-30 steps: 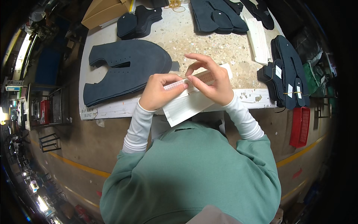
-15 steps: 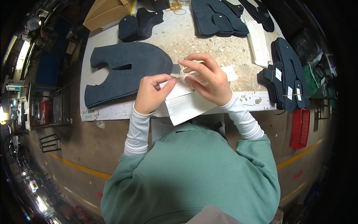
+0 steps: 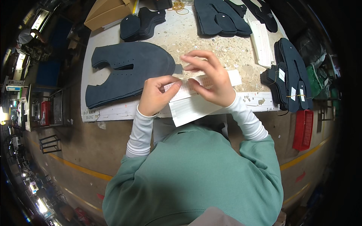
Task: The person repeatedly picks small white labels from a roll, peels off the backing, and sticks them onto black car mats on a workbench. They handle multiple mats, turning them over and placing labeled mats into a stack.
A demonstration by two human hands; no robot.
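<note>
Seen from above, a person in a green top [image 3: 196, 173] with white cuffs [image 3: 140, 132] stood at a pale, worn table [image 3: 184, 42], both bare hands in front of the chest. The left hand [image 3: 154, 95] grasped a white sheet [image 3: 193, 110] printed with a pink grid, pinching its left end between thumb and forefinger. The right hand [image 3: 218, 86] was over the sheet's right half, its fingers parted and loosely curled, with a gap between thumb and forefinger; whether the thumb touched the paper could not be told. The sheet thus ran slantwise from the left fingers, beneath the right ones, and out beyond the right hand, where its far end showed over the table. Its plain white lower part hung toward the person, across the table's near edge. Just beyond the left hand lay a large dark U-shaped piece [image 3: 145, 62] with a slot and small holes, and a little grey tab [image 3: 178, 69] showed at its right side. Farther back were a cardboard box [image 3: 107, 14], small dark stacks [image 3: 130, 28] and a larger dark stack [image 3: 207, 20]. To the right lay a long white paper strip [image 3: 262, 47] and a banded dark bundle [image 3: 292, 66]; below it, off the table, was a red basket [image 3: 303, 130].
</note>
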